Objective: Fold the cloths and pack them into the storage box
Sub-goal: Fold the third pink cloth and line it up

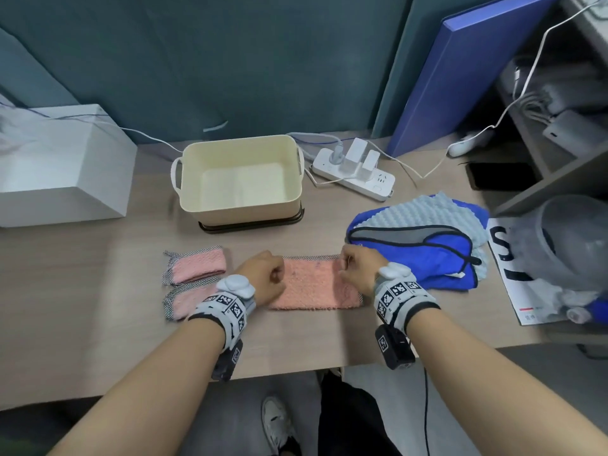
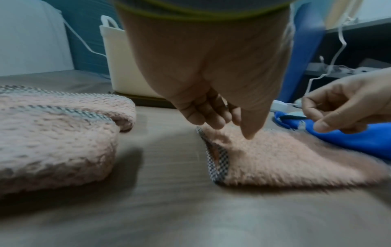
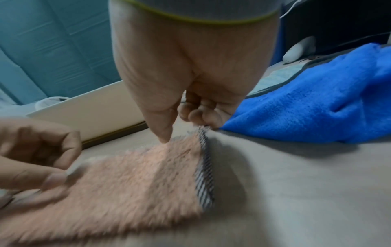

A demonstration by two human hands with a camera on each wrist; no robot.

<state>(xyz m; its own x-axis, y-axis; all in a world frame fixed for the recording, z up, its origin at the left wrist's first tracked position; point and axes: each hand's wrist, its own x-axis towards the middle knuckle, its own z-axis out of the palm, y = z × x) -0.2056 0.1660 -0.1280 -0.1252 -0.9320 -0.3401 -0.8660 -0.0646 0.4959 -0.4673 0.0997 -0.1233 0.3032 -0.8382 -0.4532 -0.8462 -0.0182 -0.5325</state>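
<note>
A pink fluffy cloth (image 1: pixel 316 284) with a checked hem lies folded flat at the middle of the table. My left hand (image 1: pixel 263 278) pinches its far left corner, thumb on the pile (image 2: pixel 230 130). My right hand (image 1: pixel 357 269) pinches the far right corner at the checked hem (image 3: pixel 184 128). Two folded pink cloths (image 1: pixel 199 266) (image 1: pixel 184 301) lie side by side left of my left wrist. The cream storage box (image 1: pixel 243 210) stands behind with nothing in it. A heap of blue and pale cloths (image 1: pixel 424 258) lies right of my right hand.
A white power strip (image 1: pixel 355 174) with plugs and cables lies right of the box. A white carton (image 1: pixel 62 166) stands at the far left. A blue board (image 1: pixel 460 70) leans at the back right. A printed sheet (image 1: pixel 513 274) and a grey bundle (image 1: pixel 572 238) lie by the right edge.
</note>
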